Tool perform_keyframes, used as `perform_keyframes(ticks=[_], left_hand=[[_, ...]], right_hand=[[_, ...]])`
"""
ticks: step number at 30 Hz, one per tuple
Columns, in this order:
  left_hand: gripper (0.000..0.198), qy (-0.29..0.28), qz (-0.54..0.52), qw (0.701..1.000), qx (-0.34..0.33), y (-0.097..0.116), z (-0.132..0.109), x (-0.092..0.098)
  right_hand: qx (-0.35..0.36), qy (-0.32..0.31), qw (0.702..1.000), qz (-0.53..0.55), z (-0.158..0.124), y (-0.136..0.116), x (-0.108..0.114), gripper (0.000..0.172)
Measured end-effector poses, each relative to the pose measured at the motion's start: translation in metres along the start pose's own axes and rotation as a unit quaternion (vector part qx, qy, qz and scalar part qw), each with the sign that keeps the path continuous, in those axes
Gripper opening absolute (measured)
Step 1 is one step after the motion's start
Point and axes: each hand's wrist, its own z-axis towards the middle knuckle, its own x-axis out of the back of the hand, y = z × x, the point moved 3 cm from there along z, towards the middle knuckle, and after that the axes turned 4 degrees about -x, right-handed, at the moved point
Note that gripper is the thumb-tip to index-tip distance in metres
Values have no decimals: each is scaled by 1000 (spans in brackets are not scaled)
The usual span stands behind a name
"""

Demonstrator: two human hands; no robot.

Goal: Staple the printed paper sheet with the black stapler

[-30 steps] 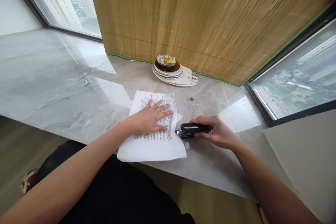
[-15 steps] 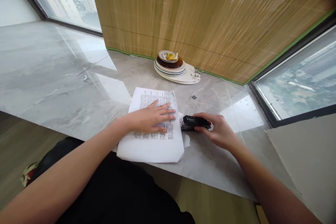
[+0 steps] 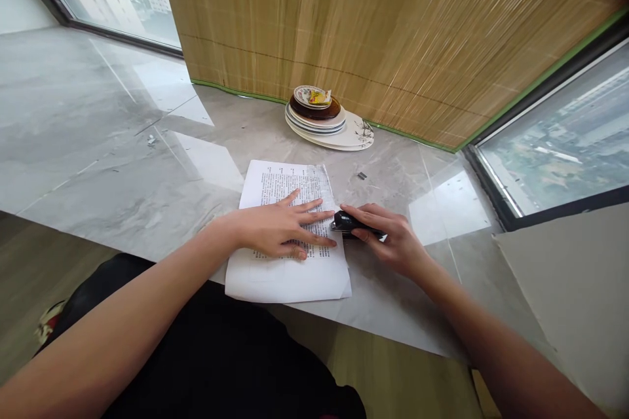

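Printed paper sheets (image 3: 287,280) lie on the grey marble-patterned surface, their lower edge at its front rim. My left hand (image 3: 282,229) rests flat on the print with its fingers spread. In my right hand (image 3: 388,232) is a black stapler (image 3: 346,222), gripped between thumb and fingers. The stapler's front end is over the right edge of the sheets, close to my left fingertips. Whether its jaws are pressed together is too small to tell.
Behind the sheets stands a stack of plates (image 3: 319,124) with a small yellow packet (image 3: 319,98) on top. Small dark staple strips (image 3: 362,175) lie to the right. A bamboo blind (image 3: 344,26) hangs at the back, between windows.
My right hand has moved left with the stapler, whose front end is now over the paper's edge. My left hand's fingers have shifted slightly right. The view has tilted a little.
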Motion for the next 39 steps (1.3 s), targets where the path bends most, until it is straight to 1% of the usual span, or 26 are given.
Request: perform_keyframes(ticks=[4, 8, 13, 15, 17, 20, 22, 24, 27, 30, 34, 36, 37, 39], left_hand=[[51, 3, -6, 1000, 0, 0, 0, -2], [51, -14, -14, 1000, 2, 0, 1, -1], [50, -8, -51, 998, 35, 0, 3, 1], [51, -7, -51, 998, 37, 0, 3, 0], [50, 0, -42, 999, 24, -2, 2, -1], [47, 19, -13, 1000, -19, -3, 0, -2], [47, 20, 4, 999, -39, -3, -1, -3], [47, 10, 7, 999, -36, -3, -1, -3], [46, -12, -4, 1000, -11, -2, -1, -3], [47, -29, -14, 999, 6, -3, 1, -3], [47, -32, -8, 999, -7, -4, 1, -3], [47, -34, 0, 999, -13, -3, 1, -3], [47, -40, 6, 999, -12, -3, 1, -3], [48, -64, 20, 998, -7, -2, 1, -2]], right_hand=[[13, 16, 999, -24, 1, -3, -6, 46], [24, 20, 998, -48, 2, -4, -10, 48], [21, 12, 994, -108, 3, -7, -14, 49], [22, 13, 992, -120, 3, -8, -14, 48], [21, 15, 992, -124, 3, -10, -15, 48], [17, 16, 991, -130, 4, -11, -16, 48], [16, 14, 991, -134, 5, -13, -16, 48], [13, 11, 990, -137, 5, -13, -16, 47], [10, 8, 989, -146, 6, -14, -15, 48], [13, 1, 984, -179, 6, -18, -16, 50], [20, -20, 964, -265, 7, -29, -23, 57], [22, -21, 956, -291, 6, -30, -26, 60], [23, -19, 958, -286, 5, -29, -25, 59], [34, -22, 972, -230, 5, -21, -20, 59]])
